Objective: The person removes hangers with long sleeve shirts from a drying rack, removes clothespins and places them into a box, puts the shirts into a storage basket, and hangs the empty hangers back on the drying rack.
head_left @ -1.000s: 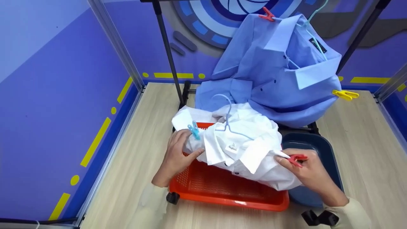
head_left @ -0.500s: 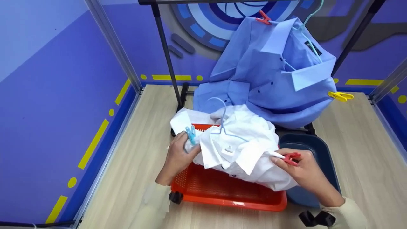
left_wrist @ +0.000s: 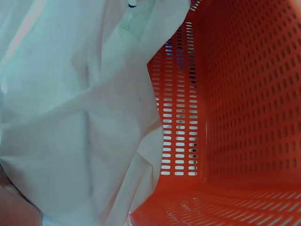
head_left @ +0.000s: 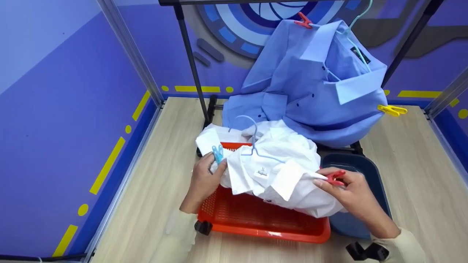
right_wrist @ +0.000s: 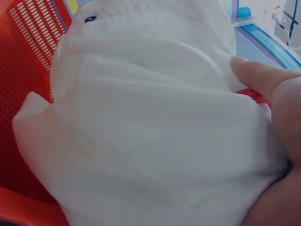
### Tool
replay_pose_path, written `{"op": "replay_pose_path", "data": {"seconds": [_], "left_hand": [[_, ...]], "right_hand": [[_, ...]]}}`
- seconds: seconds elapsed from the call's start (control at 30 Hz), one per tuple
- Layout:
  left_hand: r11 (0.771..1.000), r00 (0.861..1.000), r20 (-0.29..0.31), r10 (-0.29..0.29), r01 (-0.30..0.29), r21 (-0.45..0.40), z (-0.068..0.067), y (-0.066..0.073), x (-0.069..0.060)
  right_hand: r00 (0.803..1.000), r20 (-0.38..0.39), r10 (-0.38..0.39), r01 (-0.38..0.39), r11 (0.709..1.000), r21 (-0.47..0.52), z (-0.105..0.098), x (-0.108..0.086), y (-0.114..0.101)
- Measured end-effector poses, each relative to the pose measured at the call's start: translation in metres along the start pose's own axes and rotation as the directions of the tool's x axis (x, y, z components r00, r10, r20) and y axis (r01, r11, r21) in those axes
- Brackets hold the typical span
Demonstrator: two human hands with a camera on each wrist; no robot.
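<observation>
A white shirt (head_left: pixel 289 142) lies bunched over the red basket (head_left: pixel 265 230), with a light blue hanger (head_left: pixel 255 136) inside its collar. My left hand (head_left: pixel 204 177) pinches the shirt's left shoulder, just below a light blue clothespin (head_left: pixel 218 154). At the opposite shoulder my right hand (head_left: pixel 351 186) grips the white cloth beside a red clothespin (head_left: pixel 335 178). Folds of the shirt (left_wrist: pixel 89 122) fill much of the left wrist view. In the right wrist view the thumb (right_wrist: pixel 258 77) presses on the shirt's edge, with the red clothespin partly hidden behind the cloth.
Behind the basket a blue shirt (head_left: pixel 303 80) hangs on a green hanger (head_left: pixel 360 54), with a red clip (head_left: pixel 303 21) and a yellow clip (head_left: pixel 392 110) at its shoulders. A black rack (head_left: pixel 192 62) frames it. A dark blue tub (head_left: pixel 376 171) stands right of the basket.
The left hand's thumb has moved up and closed on the shirt near the blue clothespin. The hanger's hook has tilted left. The right hand stays at its shoulder; the head view shifted slightly.
</observation>
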State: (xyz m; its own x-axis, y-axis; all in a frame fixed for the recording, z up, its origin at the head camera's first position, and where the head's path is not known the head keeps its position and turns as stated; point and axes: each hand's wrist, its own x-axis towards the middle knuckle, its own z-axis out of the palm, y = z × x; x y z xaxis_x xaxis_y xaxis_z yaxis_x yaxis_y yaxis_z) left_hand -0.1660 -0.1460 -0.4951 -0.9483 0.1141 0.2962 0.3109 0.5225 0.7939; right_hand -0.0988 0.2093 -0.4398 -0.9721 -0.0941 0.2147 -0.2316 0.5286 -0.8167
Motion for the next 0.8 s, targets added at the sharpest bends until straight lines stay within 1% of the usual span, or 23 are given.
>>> {"op": "replay_pose_path", "data": {"seconds": [0.13, 0.23, 0.3, 0.5, 0.6, 0.73, 0.8], "left_hand": [[0.999, 1.000, -0.008, -0.024, 0.023, -0.026, 0.000, -0.001, 0.000], [0.999, 0.999, -0.014, -0.031, 0.031, -0.033, -0.001, -0.001, 0.000], [0.999, 0.999, -0.019, -0.026, 0.025, -0.025, -0.001, -0.001, -0.001], [1.000, 0.999, -0.041, -0.013, 0.013, -0.003, 0.000, -0.001, -0.002], [1.000, 0.999, -0.035, -0.024, 0.024, -0.008, 0.000, -0.001, -0.002], [0.999, 0.999, -0.024, -0.033, 0.032, -0.010, 0.001, 0.000, -0.002], [0.999, 0.999, -0.021, -0.030, 0.029, -0.012, 0.002, 0.000, -0.002]], "right_hand": [[1.000, -0.006, -0.029, 0.029, 0.999, 0.042, -0.005, 0.000, 0.000], [0.998, -0.021, -0.060, 0.061, 0.997, 0.047, -0.009, 0.000, 0.000], [0.996, -0.027, -0.085, 0.086, 0.996, 0.034, -0.013, -0.001, 0.000], [0.985, -0.012, -0.170, 0.170, 0.985, -0.022, -0.027, -0.002, -0.002], [0.990, -0.036, -0.133, 0.131, 0.990, -0.042, -0.032, -0.003, -0.006], [0.996, -0.061, -0.066, 0.062, 0.996, -0.068, -0.036, -0.004, -0.009], [0.996, -0.062, -0.067, 0.063, 0.996, -0.066, -0.037, -0.004, -0.009]]}}
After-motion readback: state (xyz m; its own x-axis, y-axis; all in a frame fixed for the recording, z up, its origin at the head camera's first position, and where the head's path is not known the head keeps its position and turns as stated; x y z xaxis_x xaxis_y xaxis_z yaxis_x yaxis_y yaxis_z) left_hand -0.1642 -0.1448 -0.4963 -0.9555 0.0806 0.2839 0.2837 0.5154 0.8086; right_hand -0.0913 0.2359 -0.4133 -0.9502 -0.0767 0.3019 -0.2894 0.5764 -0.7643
